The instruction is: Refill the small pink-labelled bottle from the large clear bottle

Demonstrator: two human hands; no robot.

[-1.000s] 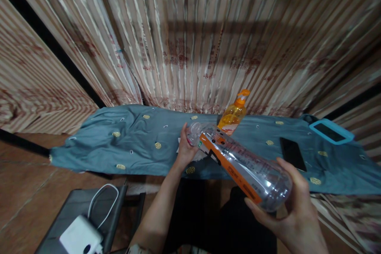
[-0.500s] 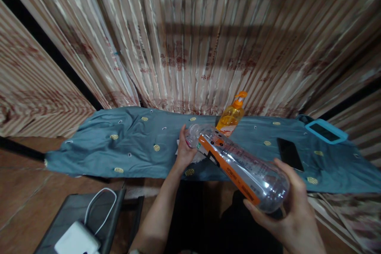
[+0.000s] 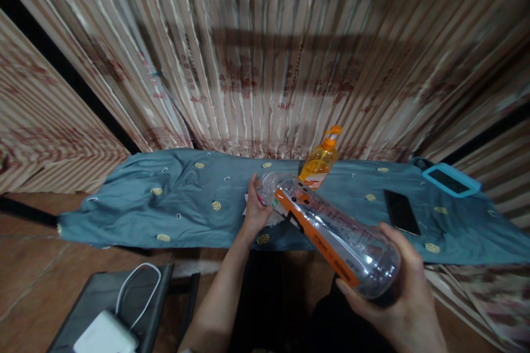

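Observation:
A large clear plastic bottle [image 3: 337, 229] with an orange label lies tilted across the middle, its narrow end up and left over the cloth. My right hand [image 3: 403, 292] is wrapped round its base at the lower right. At its narrow end my left hand [image 3: 257, 207] is closed, with a clear piece with a pink edge [image 3: 260, 197] showing by the fingers. Whether that is the bottle's neck or a separate small container I cannot tell. Behind the bottle stands an orange pump bottle [image 3: 318, 166], part full of yellow-orange liquid. Something white [image 3: 276, 217] lies under the left hand, mostly hidden.
A blue-green cloth [image 3: 190, 215] with yellow pineapple prints covers the narrow table. Right of the bottle lie a black phone [image 3: 401, 212] and a light-blue framed case [image 3: 451, 180]. A white charger [image 3: 105, 333] with its cable sits on a dark stool [image 3: 85, 298]. Striped curtains [image 3: 265, 66] hang behind.
Both hands and the large bottle keep nearly the same pose. The whole view has shifted slightly, and the bottle's base sits a touch lower and further left in the picture.

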